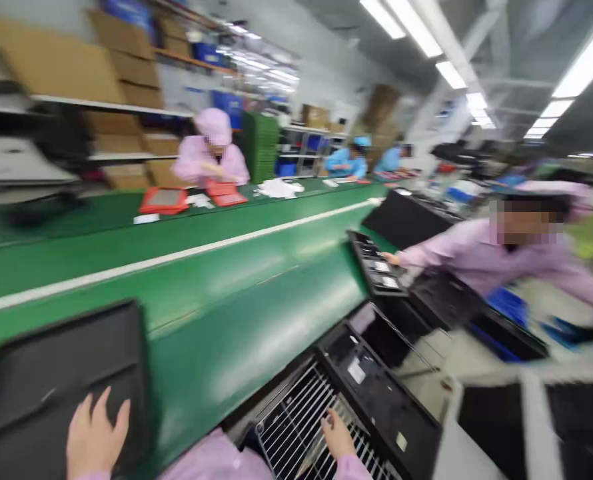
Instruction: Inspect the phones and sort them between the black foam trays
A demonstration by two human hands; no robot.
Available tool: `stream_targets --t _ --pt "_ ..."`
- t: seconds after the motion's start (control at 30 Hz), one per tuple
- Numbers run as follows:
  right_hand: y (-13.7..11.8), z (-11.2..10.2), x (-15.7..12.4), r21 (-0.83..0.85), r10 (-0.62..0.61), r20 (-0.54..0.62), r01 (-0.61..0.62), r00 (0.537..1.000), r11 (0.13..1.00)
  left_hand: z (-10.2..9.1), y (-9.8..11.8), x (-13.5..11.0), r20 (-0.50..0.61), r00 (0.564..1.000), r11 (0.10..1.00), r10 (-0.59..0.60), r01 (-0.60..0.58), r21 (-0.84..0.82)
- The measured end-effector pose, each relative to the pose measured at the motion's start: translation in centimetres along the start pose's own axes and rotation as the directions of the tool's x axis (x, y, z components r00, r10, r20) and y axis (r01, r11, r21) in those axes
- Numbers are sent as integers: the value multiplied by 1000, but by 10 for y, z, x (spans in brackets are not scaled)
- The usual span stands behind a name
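Tray (71, 343) in black lies on the green bench (216, 353) at eleven o'clock from the nearer left hand (96, 433), fingers apart, the tray's long axis cropped; right hand (338, 437) is at three o'clock over a wire rack (292, 420), its grip impossible to tell.

A tray (66, 340) lies on the near left part of the table (256, 333), the left hand (96, 433) over it. Right of that, just off the table's near edge, is a wire rack (286, 427), with the right hand (339, 437) above it and a long tray (376, 393) alongside. Farther along the table's near edge, a co-worker (461, 253) touches a filled tray (361, 260). Across the table is another person (214, 153), with loose sheets (279, 189) on the table to the right; shelves (66, 100) stand behind the table.
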State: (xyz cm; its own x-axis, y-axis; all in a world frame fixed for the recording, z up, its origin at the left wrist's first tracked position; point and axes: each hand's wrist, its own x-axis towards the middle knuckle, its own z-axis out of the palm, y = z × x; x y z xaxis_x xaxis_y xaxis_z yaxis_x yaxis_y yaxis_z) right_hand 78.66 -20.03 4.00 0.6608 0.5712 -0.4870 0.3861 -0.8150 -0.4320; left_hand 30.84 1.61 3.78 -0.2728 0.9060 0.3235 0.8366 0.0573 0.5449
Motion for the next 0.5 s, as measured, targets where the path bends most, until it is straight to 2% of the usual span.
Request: stream_targets --t 0.07,0.1,0.2,0.27,0.37,0.43,0.5 --pt "-43 8 21 -31 -111 48 113 993 993 -33 -32 3 -64 988 982 -144 151 118" --pt "-68 18 27 -31 -173 79 176 982 984 -45 -48 4 -100 967 954 -233 247 167" --pt "-148 66 28 28 -354 196 356 914 934 -66 -97 0 -194 860 824 -472 508 251" --pt "-197 111 16 100 -450 290 441 845 892 -70 -124 -8 -229 781 731 -581 624 276" --pt "-249 181 -15 196 -521 425 487 740 851 -67 -147 -16 -224 703 640 -675 709 296" --pt "-267 219 -41 236 -529 492 479 691 845 -61 -151 -17 -206 666 602 -717 741 298" --pt "-274 243 -63 255 -519 520 456 678 852 -53 -145 -17 -167 652 595 -740 750 291"
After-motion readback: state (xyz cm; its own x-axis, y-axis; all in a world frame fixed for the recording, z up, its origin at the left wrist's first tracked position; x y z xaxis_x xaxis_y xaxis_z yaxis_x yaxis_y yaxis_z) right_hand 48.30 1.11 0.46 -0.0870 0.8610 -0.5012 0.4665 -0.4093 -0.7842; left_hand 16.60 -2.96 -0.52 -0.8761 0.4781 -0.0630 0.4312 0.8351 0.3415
